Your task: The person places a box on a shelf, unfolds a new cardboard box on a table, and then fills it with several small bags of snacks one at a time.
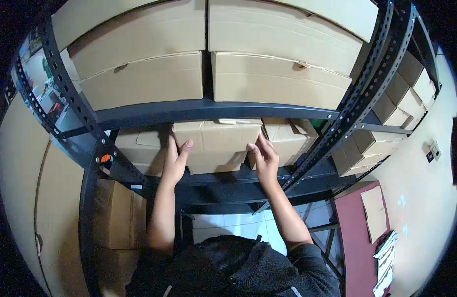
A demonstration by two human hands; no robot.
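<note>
A brown cardboard box (217, 141) sits on the lower black metal shelf, its front facing me. My left hand (176, 161) holds the box's left side, thumb raised near the front and fingers partly hidden along the side. On the opposite side, my right hand (265, 157) grips the right edge near the upper corner, thumb toward the front. Another cardboard box (142, 151) stands to the left, behind my left hand. To the right is a further cardboard box (288, 141) with a raised flap.
A shelf beam (213, 110) runs just above the held box, with large cartons (139, 79) on it. A perforated upright (332, 126) rises at the right. Stacked boxes (120, 213) stand lower left. A maroon panel (359, 237) is at lower right.
</note>
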